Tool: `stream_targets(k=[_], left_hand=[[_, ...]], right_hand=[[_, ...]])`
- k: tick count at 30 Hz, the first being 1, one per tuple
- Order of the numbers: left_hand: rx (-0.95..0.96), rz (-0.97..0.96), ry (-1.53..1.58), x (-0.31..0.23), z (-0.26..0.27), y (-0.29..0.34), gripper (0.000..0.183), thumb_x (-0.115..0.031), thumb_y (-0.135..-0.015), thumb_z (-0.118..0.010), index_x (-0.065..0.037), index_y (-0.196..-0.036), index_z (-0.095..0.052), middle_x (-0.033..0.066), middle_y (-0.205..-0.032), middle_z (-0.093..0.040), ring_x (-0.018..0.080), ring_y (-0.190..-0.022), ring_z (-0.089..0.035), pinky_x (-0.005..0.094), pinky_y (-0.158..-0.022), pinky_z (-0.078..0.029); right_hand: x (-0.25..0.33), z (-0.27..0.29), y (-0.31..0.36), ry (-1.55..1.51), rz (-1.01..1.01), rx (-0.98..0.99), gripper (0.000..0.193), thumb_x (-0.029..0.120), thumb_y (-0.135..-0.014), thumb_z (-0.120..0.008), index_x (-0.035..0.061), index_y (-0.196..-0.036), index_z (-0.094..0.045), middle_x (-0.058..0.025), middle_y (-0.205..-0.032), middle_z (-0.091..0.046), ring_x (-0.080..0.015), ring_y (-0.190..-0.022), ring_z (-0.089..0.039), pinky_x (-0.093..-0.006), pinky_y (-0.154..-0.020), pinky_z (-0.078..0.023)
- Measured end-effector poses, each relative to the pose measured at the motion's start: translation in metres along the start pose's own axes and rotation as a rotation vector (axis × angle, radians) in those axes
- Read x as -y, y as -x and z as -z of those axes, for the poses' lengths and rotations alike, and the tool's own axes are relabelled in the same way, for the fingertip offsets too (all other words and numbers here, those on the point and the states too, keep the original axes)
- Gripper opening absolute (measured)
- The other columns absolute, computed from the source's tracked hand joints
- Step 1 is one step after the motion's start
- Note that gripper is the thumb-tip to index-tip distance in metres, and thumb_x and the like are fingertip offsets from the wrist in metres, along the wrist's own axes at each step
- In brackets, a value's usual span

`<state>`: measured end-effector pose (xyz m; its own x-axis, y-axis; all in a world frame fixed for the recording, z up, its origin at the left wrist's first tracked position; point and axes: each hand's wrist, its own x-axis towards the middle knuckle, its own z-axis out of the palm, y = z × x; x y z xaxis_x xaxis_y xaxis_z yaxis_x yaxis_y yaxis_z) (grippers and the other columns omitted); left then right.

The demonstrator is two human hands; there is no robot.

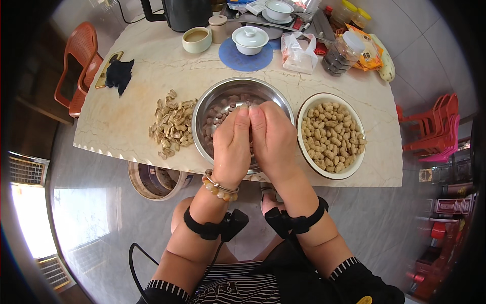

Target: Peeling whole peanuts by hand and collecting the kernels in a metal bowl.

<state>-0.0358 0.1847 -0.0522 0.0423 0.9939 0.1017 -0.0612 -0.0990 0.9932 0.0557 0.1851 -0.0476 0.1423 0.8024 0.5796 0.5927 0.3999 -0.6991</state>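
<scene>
My left hand and my right hand are pressed together over a steel bowl that holds shelled peanut kernels. Their fingertips meet above the bowl's middle, pinched on something small that the fingers hide. A white bowl full of peanuts in their shells stands just right of my right hand. A heap of empty peanut shells lies on the marble table left of the steel bowl.
At the table's far side stand a black kettle, a cup of milky drink, a lidded white cup on a blue mat, a plastic bag, a jar and snack packets. An orange chair stands left, red stools right, a round bin under the table.
</scene>
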Motion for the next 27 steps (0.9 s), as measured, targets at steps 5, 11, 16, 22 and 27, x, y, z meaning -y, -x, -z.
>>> stream_targets(k=[5, 11, 16, 22, 27], left_hand=[[-0.083, -0.044, 0.112, 0.005, -0.003, 0.001, 0.033, -0.02, -0.1, -0.038, 0.003, -0.084, -0.057, 0.0016, -0.07, -0.051, 0.0087, -0.063, -0.041, 0.0259, -0.055, -0.037], [-0.093, -0.009, 0.161, 0.007, -0.005, 0.002, 0.031, -0.021, -0.1, -0.037, -0.005, -0.078, -0.053, -0.0045, -0.071, -0.046, 0.0047, -0.065, -0.038, 0.0218, -0.056, -0.034], [-0.111, 0.049, 0.213, 0.007, -0.004, 0.001, 0.031, -0.021, -0.098, -0.039, -0.006, -0.076, -0.053, -0.0047, -0.072, -0.047, 0.0042, -0.065, -0.039, 0.022, -0.057, -0.034], [-0.113, 0.101, 0.281, 0.008, -0.004, 0.0, 0.031, -0.023, -0.098, -0.04, -0.008, -0.073, -0.053, -0.0047, -0.071, -0.048, 0.0041, -0.064, -0.04, 0.0217, -0.056, -0.034], [-0.14, 0.218, 0.399, -0.001, -0.003, -0.002, 0.032, -0.025, -0.097, -0.041, -0.01, -0.072, -0.053, -0.0065, -0.065, -0.045, 0.0034, -0.058, -0.037, 0.0212, -0.051, -0.03]], right_hand=[[-0.003, -0.005, 0.0, 0.036, 0.078, -0.01, 0.022, 0.02, -0.091, -0.052, 0.0054, -0.075, -0.05, -0.0123, -0.07, -0.05, -0.0325, -0.06, -0.052, -0.0406, -0.053, -0.042], [-0.003, -0.007, 0.001, 0.109, 0.111, -0.019, 0.021, 0.02, -0.091, -0.052, 0.0057, -0.077, -0.049, -0.0111, -0.072, -0.049, -0.0314, -0.059, -0.052, -0.0397, -0.051, -0.042], [-0.008, -0.011, 0.002, 0.089, 0.163, -0.034, 0.022, 0.02, -0.091, -0.053, 0.0055, -0.075, -0.048, -0.0114, -0.071, -0.048, -0.031, -0.058, -0.052, -0.0393, -0.049, -0.042], [-0.006, -0.01, 0.001, 0.056, 0.126, -0.014, 0.022, 0.019, -0.092, -0.052, 0.0027, -0.076, -0.052, -0.0143, -0.071, -0.051, -0.0346, -0.059, -0.052, -0.0412, -0.052, -0.042], [-0.005, -0.011, 0.002, 0.056, 0.132, 0.0, 0.022, 0.018, -0.092, -0.051, 0.0027, -0.077, -0.052, -0.0143, -0.07, -0.052, -0.0346, -0.059, -0.052, -0.0408, -0.052, -0.042]])
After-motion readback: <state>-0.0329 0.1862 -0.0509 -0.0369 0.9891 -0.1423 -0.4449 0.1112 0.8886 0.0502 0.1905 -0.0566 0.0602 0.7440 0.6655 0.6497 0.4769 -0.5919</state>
